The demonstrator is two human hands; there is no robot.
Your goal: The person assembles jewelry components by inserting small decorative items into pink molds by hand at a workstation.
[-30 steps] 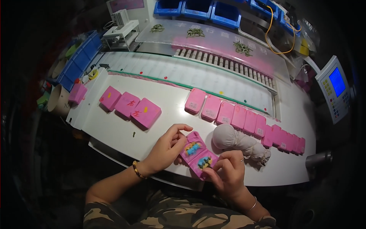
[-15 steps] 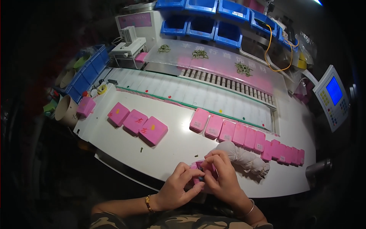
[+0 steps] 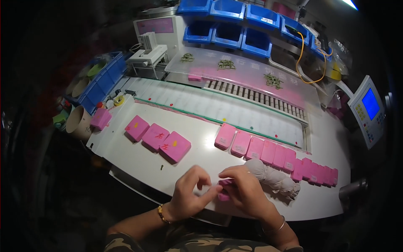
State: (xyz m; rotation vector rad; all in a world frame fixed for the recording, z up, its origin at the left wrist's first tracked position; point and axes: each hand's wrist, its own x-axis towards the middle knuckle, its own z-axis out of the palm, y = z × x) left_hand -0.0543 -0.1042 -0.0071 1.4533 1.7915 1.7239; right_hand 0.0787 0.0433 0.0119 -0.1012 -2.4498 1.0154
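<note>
In my right hand [image 3: 245, 191] is a small pink rubber block [image 3: 223, 194], pinched between thumb and fingers near the table's front edge. The fingers cover most of it, so its inner side is hidden. Just left of it is my left hand [image 3: 191, 191], its thumb and curved fingers apart and nothing visible between them. The left thumb tip comes close to the block; whether it touches, I cannot tell. Beyond my right hand lies a twisted roll of whitish cloth [image 3: 275, 179].
Three marked pink blocks [image 3: 156, 137] lie left, and a row of pink blocks [image 3: 255, 148] runs right. Behind them is a white belt [image 3: 197, 105] with green edges. Blue bins [image 3: 226, 35] hang at the back; a control panel [image 3: 369, 109] stands at right.
My left hand has come away from the pink block that both hands held, and its fingers have spread. The block stays in my right hand. The belt's coloured dots have shifted left.
</note>
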